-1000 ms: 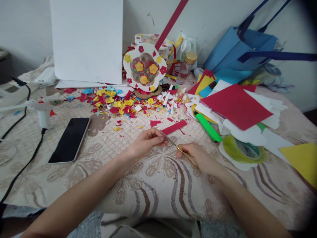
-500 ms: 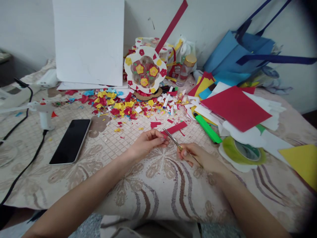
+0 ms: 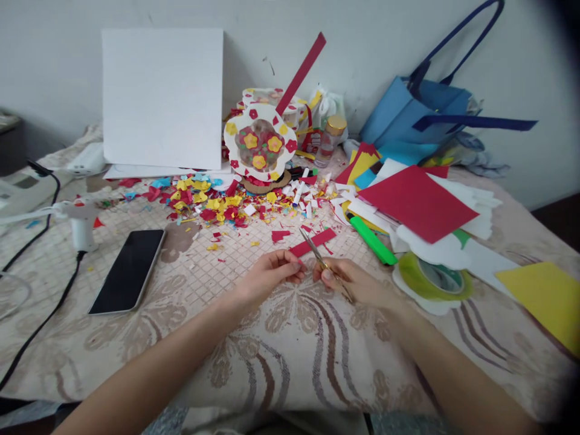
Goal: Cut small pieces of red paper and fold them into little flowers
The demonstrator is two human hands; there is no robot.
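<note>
My right hand [image 3: 357, 283] is closed round the handles of small scissors [image 3: 317, 254], whose blades point up and left, slightly apart. My left hand [image 3: 270, 273] pinches a tiny red paper piece [image 3: 299, 264] right beside the blades. Both hands rest low over a patterned cloth [image 3: 290, 344] near the front middle. A red paper strip [image 3: 312, 241] lies just beyond the scissor tips.
A black phone [image 3: 129, 269] and a white glue gun [image 3: 81, 217] with its cable lie to the left. Paper scraps [image 3: 222, 202], a flower craft [image 3: 258, 142], a white board [image 3: 163, 99], a green marker [image 3: 372, 240], a tape roll [image 3: 435, 278], red and yellow sheets and a blue bag [image 3: 417, 115] fill the back and right.
The scissor blades have swung up and closer to my left hand's fingertips. My right hand has shifted left. The camera has tilted up a little.
</note>
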